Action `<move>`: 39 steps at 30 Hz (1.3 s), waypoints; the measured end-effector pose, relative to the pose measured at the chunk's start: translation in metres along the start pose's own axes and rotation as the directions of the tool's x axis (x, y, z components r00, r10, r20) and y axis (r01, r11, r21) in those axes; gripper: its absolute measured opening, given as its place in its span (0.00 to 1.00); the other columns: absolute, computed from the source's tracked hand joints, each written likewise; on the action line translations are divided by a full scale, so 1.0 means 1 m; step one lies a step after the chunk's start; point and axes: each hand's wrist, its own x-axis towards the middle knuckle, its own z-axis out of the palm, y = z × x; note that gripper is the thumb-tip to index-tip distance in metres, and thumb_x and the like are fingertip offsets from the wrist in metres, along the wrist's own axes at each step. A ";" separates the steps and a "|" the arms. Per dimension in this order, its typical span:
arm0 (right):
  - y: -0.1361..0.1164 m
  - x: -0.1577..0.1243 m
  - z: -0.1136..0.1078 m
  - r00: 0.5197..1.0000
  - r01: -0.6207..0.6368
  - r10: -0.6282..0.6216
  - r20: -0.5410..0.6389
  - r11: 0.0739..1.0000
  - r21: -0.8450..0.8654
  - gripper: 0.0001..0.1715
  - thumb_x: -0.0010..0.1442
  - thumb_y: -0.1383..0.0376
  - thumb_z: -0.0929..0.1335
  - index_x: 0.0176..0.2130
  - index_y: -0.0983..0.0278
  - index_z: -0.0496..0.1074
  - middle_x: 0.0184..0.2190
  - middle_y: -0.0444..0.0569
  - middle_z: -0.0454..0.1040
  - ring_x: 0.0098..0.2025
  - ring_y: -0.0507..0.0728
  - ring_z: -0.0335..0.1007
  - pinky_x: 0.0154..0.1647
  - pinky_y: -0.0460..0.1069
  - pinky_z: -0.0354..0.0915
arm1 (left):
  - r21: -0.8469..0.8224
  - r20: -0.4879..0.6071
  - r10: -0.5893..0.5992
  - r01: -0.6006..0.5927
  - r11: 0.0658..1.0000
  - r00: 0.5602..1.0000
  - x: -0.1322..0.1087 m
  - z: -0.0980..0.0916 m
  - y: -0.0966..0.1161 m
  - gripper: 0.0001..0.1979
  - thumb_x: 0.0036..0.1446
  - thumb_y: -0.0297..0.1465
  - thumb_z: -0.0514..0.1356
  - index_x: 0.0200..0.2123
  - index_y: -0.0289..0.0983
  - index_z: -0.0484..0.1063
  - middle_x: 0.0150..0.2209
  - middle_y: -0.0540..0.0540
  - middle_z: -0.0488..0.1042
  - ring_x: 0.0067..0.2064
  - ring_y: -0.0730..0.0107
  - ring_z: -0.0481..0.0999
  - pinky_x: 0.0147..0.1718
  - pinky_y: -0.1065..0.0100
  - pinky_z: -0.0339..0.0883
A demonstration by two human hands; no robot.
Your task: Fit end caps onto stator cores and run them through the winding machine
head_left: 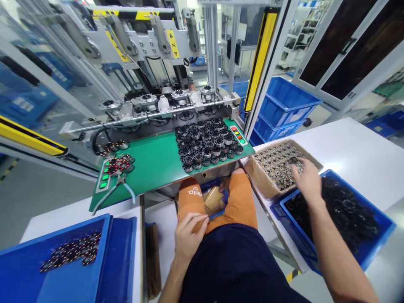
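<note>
My left hand (190,235) rests on my orange-clad thigh, its fingers loosely spread and holding nothing. Over on the right, my right hand (306,179) reaches over a cardboard box (268,191) lined with rows of metal ring parts (274,162). Thumb and forefinger are at a dark ring part (293,160) on top of those rows. Beneath my right forearm stands a blue bin (336,174) heaped with black plastic parts (347,210). Stacked black-and-metal ring parts (205,141) cover the right half of the green work surface (154,158).
Pliers (120,185) and copper-wound parts (120,164) lie at the green surface's left end. Behind it stands a machine with a metal rail (151,115). A blue tray (72,277) with wound parts is at lower left. Blue crates (284,105) stand at back right.
</note>
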 end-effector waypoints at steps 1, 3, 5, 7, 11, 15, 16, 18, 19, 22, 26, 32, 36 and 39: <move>0.025 -0.023 -0.006 0.994 -0.105 0.105 0.000 0.992 -0.068 0.25 0.85 0.56 0.75 0.73 0.63 0.79 0.71 0.61 0.82 0.73 0.71 0.81 0.78 0.74 0.78 | -0.021 0.013 0.016 -0.016 1.000 1.000 -0.006 0.002 -0.002 0.12 0.81 0.35 0.67 0.43 0.46 0.91 0.39 0.47 0.90 0.39 0.63 0.93 0.45 0.64 0.89; 0.064 -0.066 -0.009 0.972 -0.216 0.228 0.046 0.958 -0.190 0.24 0.82 0.56 0.78 0.69 0.64 0.81 0.69 0.59 0.83 0.70 0.69 0.83 0.74 0.72 0.82 | -0.072 0.053 0.051 -0.047 0.996 0.997 -0.016 0.006 -0.006 0.12 0.81 0.34 0.67 0.43 0.43 0.91 0.38 0.48 0.89 0.38 0.66 0.91 0.42 0.68 0.87; 0.083 -0.101 -0.003 0.957 -0.230 0.270 0.107 0.930 -0.286 0.24 0.81 0.56 0.80 0.68 0.63 0.82 0.71 0.58 0.82 0.70 0.69 0.83 0.72 0.70 0.83 | -0.124 0.109 0.084 -0.071 0.990 0.990 -0.023 0.009 -0.007 0.10 0.80 0.32 0.68 0.43 0.42 0.91 0.38 0.48 0.89 0.38 0.68 0.91 0.42 0.70 0.85; 0.087 -0.122 0.005 0.950 -0.209 0.274 0.146 0.912 -0.352 0.25 0.81 0.55 0.80 0.69 0.63 0.82 0.73 0.59 0.81 0.72 0.69 0.82 0.73 0.70 0.82 | -0.174 0.167 0.122 -0.093 0.980 0.978 -0.025 0.008 -0.006 0.09 0.79 0.30 0.70 0.43 0.42 0.91 0.39 0.49 0.89 0.39 0.69 0.91 0.43 0.71 0.84; 0.082 -0.128 0.013 0.940 -0.227 0.315 0.133 0.865 -0.448 0.29 0.82 0.52 0.79 0.73 0.62 0.80 0.75 0.60 0.79 0.73 0.71 0.81 0.73 0.71 0.82 | -0.259 0.265 0.191 -0.121 0.958 0.945 -0.014 0.007 -0.002 0.07 0.77 0.28 0.71 0.43 0.41 0.91 0.39 0.48 0.89 0.38 0.68 0.90 0.42 0.70 0.84; 0.089 -0.124 0.013 0.927 -0.244 0.349 0.135 0.837 -0.489 0.28 0.81 0.54 0.80 0.72 0.62 0.80 0.75 0.59 0.78 0.73 0.71 0.80 0.72 0.70 0.83 | -0.324 0.366 0.241 -0.120 0.938 0.899 0.004 0.019 0.003 0.07 0.76 0.28 0.71 0.43 0.40 0.91 0.38 0.46 0.89 0.36 0.67 0.89 0.40 0.70 0.83; 0.092 -0.124 0.013 0.924 -0.247 0.355 0.140 0.836 -0.489 0.28 0.81 0.55 0.80 0.72 0.62 0.80 0.75 0.59 0.78 0.72 0.70 0.81 0.71 0.69 0.84 | -0.340 0.394 0.257 -0.120 0.933 0.882 0.010 0.025 0.005 0.07 0.76 0.28 0.71 0.43 0.40 0.91 0.37 0.46 0.89 0.36 0.67 0.88 0.39 0.70 0.83; 0.097 -0.124 0.015 0.917 -0.263 0.372 0.144 0.835 -0.483 0.29 0.81 0.54 0.80 0.72 0.62 0.79 0.75 0.59 0.78 0.71 0.69 0.82 0.69 0.68 0.85 | -0.368 0.452 0.293 -0.124 0.922 0.842 0.024 0.039 0.012 0.08 0.77 0.30 0.71 0.42 0.40 0.91 0.37 0.46 0.89 0.35 0.67 0.88 0.38 0.69 0.83; 0.099 -0.123 0.016 0.913 -0.275 0.382 0.143 0.834 -0.478 0.29 0.81 0.54 0.79 0.73 0.62 0.79 0.74 0.59 0.78 0.70 0.69 0.82 0.68 0.67 0.85 | -0.379 0.479 0.313 -0.129 0.916 0.820 0.033 0.048 0.016 0.09 0.78 0.31 0.70 0.42 0.40 0.91 0.37 0.46 0.89 0.34 0.67 0.87 0.38 0.69 0.83; 0.106 -0.120 0.019 0.906 -0.298 0.398 0.145 0.842 -0.451 0.29 0.82 0.53 0.79 0.73 0.62 0.79 0.72 0.59 0.80 0.67 0.68 0.84 0.66 0.66 0.86 | -0.393 0.547 0.369 -0.159 0.906 0.752 0.070 0.078 0.032 0.14 0.81 0.36 0.68 0.42 0.40 0.91 0.35 0.45 0.89 0.34 0.65 0.87 0.37 0.68 0.82; 0.119 -0.116 0.026 0.907 -0.301 0.389 0.162 0.867 -0.398 0.28 0.82 0.52 0.79 0.71 0.62 0.80 0.70 0.58 0.81 0.66 0.67 0.84 0.67 0.66 0.85 | -0.355 0.658 0.414 -0.225 0.907 0.629 0.140 0.138 0.066 0.15 0.83 0.39 0.65 0.46 0.41 0.91 0.44 0.44 0.92 0.44 0.60 0.91 0.49 0.62 0.86; 0.136 -0.120 0.033 0.910 -0.307 0.363 0.199 0.914 -0.265 0.26 0.76 0.67 0.75 0.69 0.64 0.79 0.68 0.68 0.75 0.66 0.74 0.75 0.64 0.67 0.82 | -0.189 0.869 0.351 -0.422 0.887 0.349 0.221 0.273 0.134 0.13 0.82 0.34 0.65 0.56 0.45 0.92 0.56 0.44 0.92 0.62 0.51 0.89 0.67 0.53 0.80; 0.137 -0.129 0.031 0.919 -0.310 0.328 0.218 0.944 -0.111 0.28 0.68 0.76 0.71 0.63 0.62 0.83 0.64 0.68 0.74 0.63 0.76 0.71 0.61 0.69 0.80 | -0.115 0.966 0.230 -0.594 0.796 0.121 0.234 0.336 0.164 0.15 0.69 0.26 0.72 0.54 0.47 0.94 0.47 0.46 0.92 0.56 0.50 0.91 0.61 0.56 0.82; 0.134 -0.131 0.026 0.934 -0.324 0.312 0.173 0.945 0.051 0.27 0.66 0.75 0.70 0.59 0.60 0.85 0.60 0.64 0.76 0.63 0.75 0.71 0.71 0.72 0.76 | -0.117 0.983 0.181 -0.686 0.718 0.022 0.236 0.350 0.175 0.16 0.66 0.25 0.74 0.53 0.45 0.94 0.49 0.43 0.93 0.59 0.47 0.92 0.61 0.56 0.82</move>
